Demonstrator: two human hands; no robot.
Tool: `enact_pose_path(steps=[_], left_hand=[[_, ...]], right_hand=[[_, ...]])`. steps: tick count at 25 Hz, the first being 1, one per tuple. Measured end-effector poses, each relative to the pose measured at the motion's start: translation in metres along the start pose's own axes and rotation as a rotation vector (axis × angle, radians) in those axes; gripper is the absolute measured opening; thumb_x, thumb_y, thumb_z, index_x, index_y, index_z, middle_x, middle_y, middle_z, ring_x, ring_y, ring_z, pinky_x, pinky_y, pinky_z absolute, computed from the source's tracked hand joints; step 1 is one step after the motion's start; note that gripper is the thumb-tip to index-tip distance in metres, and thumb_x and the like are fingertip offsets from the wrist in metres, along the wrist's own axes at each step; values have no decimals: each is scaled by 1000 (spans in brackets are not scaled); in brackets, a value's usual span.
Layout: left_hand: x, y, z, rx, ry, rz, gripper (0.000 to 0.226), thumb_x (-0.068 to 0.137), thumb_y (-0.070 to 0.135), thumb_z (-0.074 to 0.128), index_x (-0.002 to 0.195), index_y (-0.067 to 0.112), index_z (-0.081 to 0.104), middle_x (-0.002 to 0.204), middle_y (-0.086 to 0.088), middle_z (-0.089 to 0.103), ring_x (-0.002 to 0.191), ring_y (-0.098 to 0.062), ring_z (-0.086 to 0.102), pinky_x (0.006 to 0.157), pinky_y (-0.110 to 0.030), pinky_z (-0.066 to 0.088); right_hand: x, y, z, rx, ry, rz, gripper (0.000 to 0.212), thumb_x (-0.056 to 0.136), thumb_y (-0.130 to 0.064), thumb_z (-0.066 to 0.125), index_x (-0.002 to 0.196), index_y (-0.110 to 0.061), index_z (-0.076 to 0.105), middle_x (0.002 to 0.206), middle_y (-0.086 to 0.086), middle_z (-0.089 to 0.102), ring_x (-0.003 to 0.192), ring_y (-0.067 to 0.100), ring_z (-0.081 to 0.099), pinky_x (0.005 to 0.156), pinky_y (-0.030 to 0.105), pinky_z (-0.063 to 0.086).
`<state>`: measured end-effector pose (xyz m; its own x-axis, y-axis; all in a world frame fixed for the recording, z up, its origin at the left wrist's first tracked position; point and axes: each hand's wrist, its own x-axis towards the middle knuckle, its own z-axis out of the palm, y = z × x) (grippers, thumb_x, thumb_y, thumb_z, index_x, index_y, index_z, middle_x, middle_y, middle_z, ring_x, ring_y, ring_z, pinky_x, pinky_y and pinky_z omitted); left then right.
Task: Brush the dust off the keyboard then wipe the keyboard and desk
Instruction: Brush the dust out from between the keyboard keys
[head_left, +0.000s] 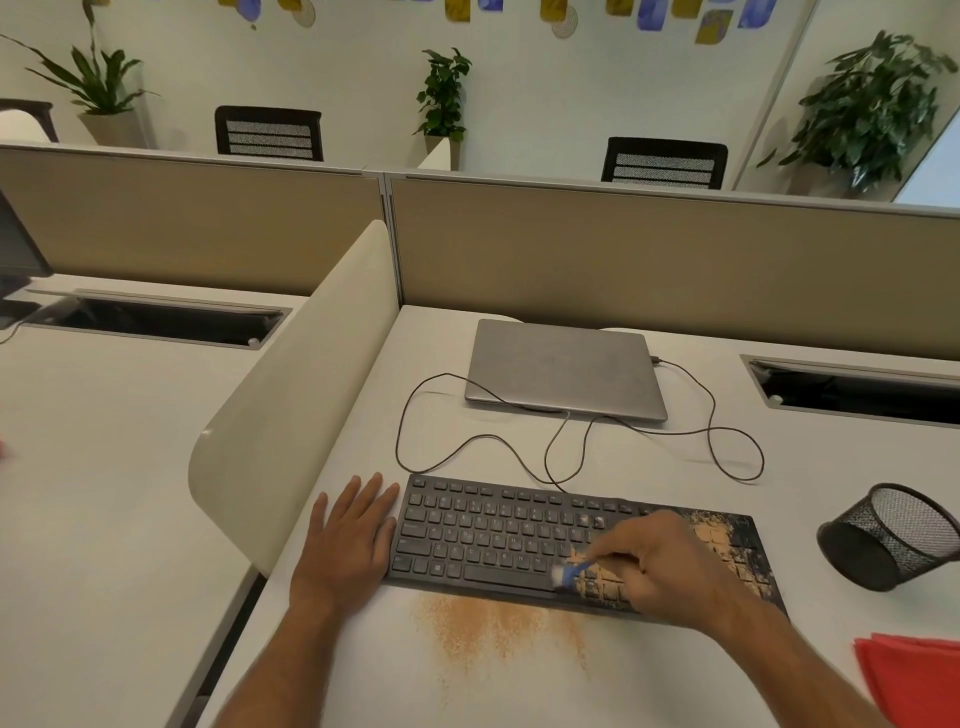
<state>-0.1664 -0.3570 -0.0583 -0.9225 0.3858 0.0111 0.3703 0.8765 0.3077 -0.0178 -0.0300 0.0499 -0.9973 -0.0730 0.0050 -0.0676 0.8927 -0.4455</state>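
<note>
The keyboard (571, 540) lies black on the white desk (675, 457), near its front edge, its right end coated in orange-brown dust (711, 535); more dust is spread on the desk in front of it. My left hand (350, 540) rests flat, fingers straight, against the keyboard's left end. My right hand (670, 566) grips a small blue brush (569, 574), blurred, its handle hidden in my fingers. A red cloth (914, 670) is cut off at the right edge.
</note>
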Motion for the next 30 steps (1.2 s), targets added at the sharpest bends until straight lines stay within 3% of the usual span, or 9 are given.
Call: enact_pose_path(steps=[2, 8, 10, 14, 17, 20, 24, 27, 30], left_hand=[[0, 0, -1, -6, 0, 1, 72, 91, 58, -2, 156, 39, 23, 164, 19, 10, 151, -1, -6, 124, -38, -10], [-1, 0, -1, 10, -11, -1, 73, 90, 59, -5, 157, 40, 20, 164, 19, 8, 151, -1, -8, 123, -37, -13], [-1, 1, -1, 11, -14, -1, 74, 89, 59, -5, 157, 40, 19, 164, 20, 7, 151, -1, -9, 123, -36, -14], [-1, 1, -1, 4, -9, -4, 73, 90, 58, -3, 156, 41, 20, 164, 20, 8, 151, 0, -8, 123, -36, -12], [-1, 0, 0, 1, 1, -1, 72, 91, 58, -2, 156, 40, 22, 164, 19, 10, 151, -1, -6, 124, -37, -11], [-1, 0, 0, 5, -6, -1, 72, 91, 58, -2, 156, 41, 21, 164, 20, 9, 151, 0, -7, 124, -37, -11], [-1, 0, 0, -3, -2, -4, 71, 91, 58, -1, 156, 41, 22, 164, 20, 10, 151, 0, -7, 124, -37, -11], [-1, 0, 0, 4, -6, -4, 71, 91, 58, -2, 156, 42, 22, 164, 20, 9, 151, 0, -7, 123, -36, -12], [0, 0, 0, 8, -5, -3, 71, 91, 58, -2, 156, 42, 21, 164, 20, 9, 151, 0, -7, 123, -36, -12]], right_hand=[[0, 5, -1, -6, 91, 21, 23, 86, -17, 65, 103, -29, 73, 82, -16, 71, 69, 4, 62, 63, 20, 52], [-2, 5, -4, -22, 36, 3, 20, 85, -17, 66, 99, -27, 75, 81, -15, 71, 68, 6, 61, 61, 19, 51], [-2, 7, -2, -9, 88, -2, 23, 83, -15, 66, 101, -27, 74, 81, -14, 72, 68, 8, 63, 60, 23, 53], [-4, 8, 3, -98, 22, -58, 23, 83, -24, 58, 101, -31, 72, 79, -15, 70, 68, 6, 60, 59, 29, 54], [-4, 8, -3, -174, 52, -41, 24, 81, -31, 53, 94, -29, 73, 78, -14, 69, 70, 8, 59, 60, 27, 52], [-3, 5, 1, -115, 127, -97, 22, 77, -23, 60, 94, -27, 74, 75, -15, 69, 64, 6, 60, 54, 21, 52], [-4, 9, 5, -195, 99, -104, 20, 75, -21, 62, 88, -28, 73, 68, -15, 65, 59, 8, 56, 48, 28, 52], [-4, 10, 1, -144, 164, -108, 17, 75, -22, 61, 86, -27, 73, 69, -15, 67, 58, 8, 58, 48, 24, 51], [-5, 9, 4, -149, 111, -130, 18, 78, -26, 59, 89, -28, 73, 69, -15, 66, 60, 7, 57, 50, 24, 51]])
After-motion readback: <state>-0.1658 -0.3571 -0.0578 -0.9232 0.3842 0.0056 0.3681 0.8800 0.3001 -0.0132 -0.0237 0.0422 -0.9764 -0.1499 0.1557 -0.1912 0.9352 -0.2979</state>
